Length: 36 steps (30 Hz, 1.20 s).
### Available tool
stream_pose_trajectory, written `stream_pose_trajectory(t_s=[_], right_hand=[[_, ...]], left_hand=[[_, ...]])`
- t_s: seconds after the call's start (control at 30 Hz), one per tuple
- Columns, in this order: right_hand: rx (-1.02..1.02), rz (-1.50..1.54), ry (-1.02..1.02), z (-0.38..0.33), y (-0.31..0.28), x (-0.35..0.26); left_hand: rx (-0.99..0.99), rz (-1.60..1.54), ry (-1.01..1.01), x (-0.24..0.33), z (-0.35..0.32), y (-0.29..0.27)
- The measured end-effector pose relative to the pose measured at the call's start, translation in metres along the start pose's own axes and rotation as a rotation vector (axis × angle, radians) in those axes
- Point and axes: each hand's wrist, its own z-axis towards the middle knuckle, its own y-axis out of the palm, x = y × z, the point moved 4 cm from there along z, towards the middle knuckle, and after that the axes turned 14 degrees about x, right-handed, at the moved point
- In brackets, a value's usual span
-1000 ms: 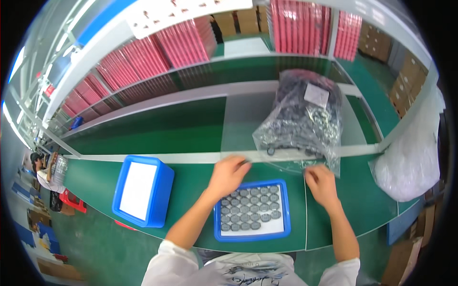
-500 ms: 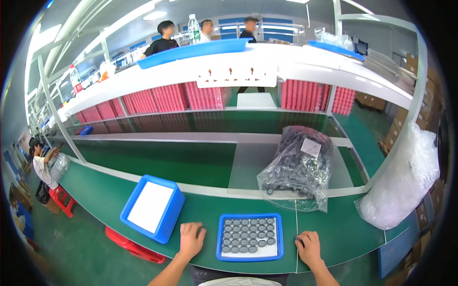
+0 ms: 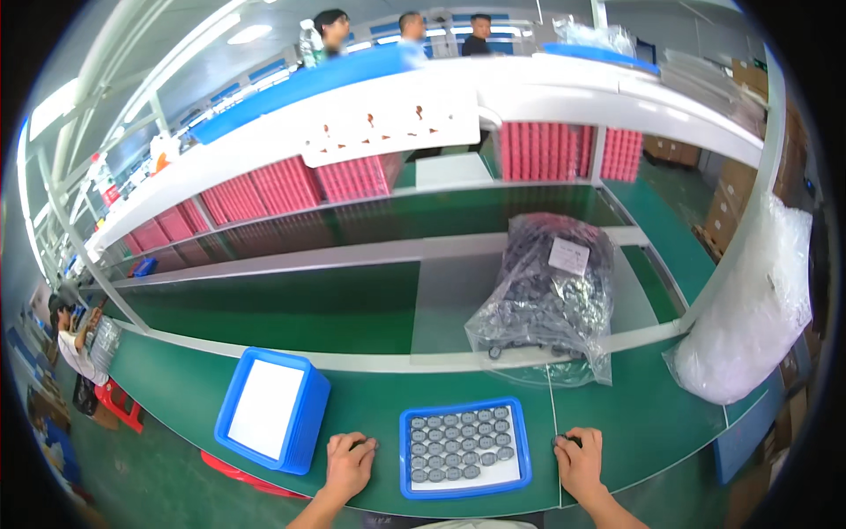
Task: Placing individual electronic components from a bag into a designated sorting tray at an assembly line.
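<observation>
Head view: blue rectangular plastic tray (image 3: 523,447) of round grey discs (image 3: 452,447) lies on the green surface (image 3: 361,404) between the left hand (image 3: 350,463), curled, grip indeterminable, and the right hand (image 3: 579,458), pinching a small dark piece (image 3: 557,440). A white rectangular label (image 3: 569,256) marks the clear plastic bag (image 3: 542,313) beyond; its print is illegible.

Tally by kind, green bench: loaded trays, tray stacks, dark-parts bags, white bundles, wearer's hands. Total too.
Loaded blue tray: 1
Blue tray stack: 1
Clear dark-parts bag: 1
White bundle: 1
Hands: 2 (left hand, right hand)
Total: 6
</observation>
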Motion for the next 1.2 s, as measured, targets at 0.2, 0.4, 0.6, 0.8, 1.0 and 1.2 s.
stream_pose_trajectory(t_s=[0.2, 0.4, 0.6, 0.8, 1.0, 1.2], right_hand=[[-0.073, -0.05, 0.025, 0.014, 0.002, -0.008], [-0.12, 0.022, 0.082, 0.019, 0.005, 0.005], [-0.139, 0.063, 0.046, 0.017, 0.003, 0.01], [-0.27, 0.313, -0.064, 0.037, -0.016, -0.026], [-0.565, 0.409, -0.279, 0.048, 0.012, -0.073], [-0.652, 0.403, -0.307, 0.045, 0.037, -0.062]], left_hand=[[-0.078, -0.055, 0.11, -0.002, 0.01, 0.001], [-0.112, -0.101, 0.12, -0.008, 0.027, 0.004], [-0.225, -0.056, 0.199, -0.006, 0.037, 0.006], [-0.112, -0.324, 0.336, 0.067, 0.041, 0.003], [-0.237, -0.589, 0.393, 0.158, 0.035, 0.051], [-0.363, -0.541, 0.396, 0.158, 0.031, 0.08]])
